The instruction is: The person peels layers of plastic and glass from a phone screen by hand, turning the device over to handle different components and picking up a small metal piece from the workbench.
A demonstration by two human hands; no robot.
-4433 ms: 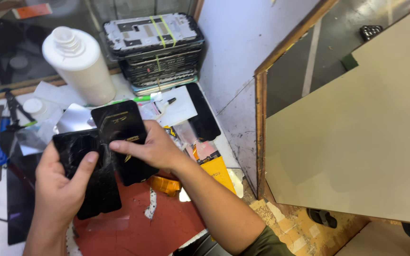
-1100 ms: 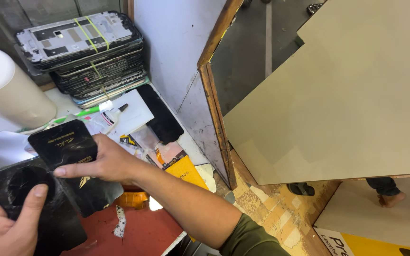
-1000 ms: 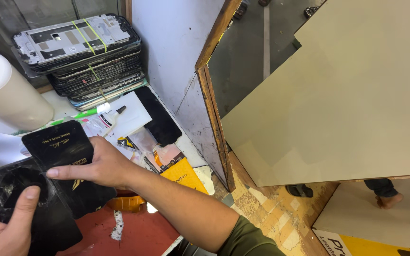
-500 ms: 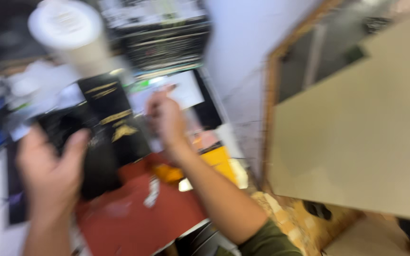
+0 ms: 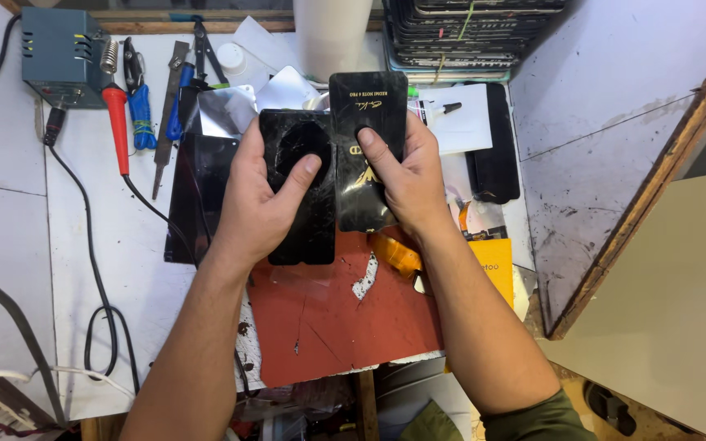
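Note:
My left hand (image 5: 265, 200) grips a black phone-shaped panel (image 5: 297, 147) with a round mark near its top, thumb pressed on its face. Beside it, my right hand (image 5: 402, 175) holds a glossy black packet with gold print (image 5: 368, 102), thumb on its middle. The two black pieces are side by side and touching, held above a red work mat (image 5: 345, 306) on the white bench.
A grey soldering station (image 5: 59, 53), a red-handled iron (image 5: 116, 122), blue pliers and tweezers lie at the back left. A white bottle (image 5: 332, 33) and a stack of phone frames (image 5: 467, 33) stand at the back. A yellow box (image 5: 496, 265) sits right. Black cables trail left.
The view has swung down and left onto the bench. My hands now hold both black pieces side by side over the red mat, where before my right hand rested on the packet lower down.

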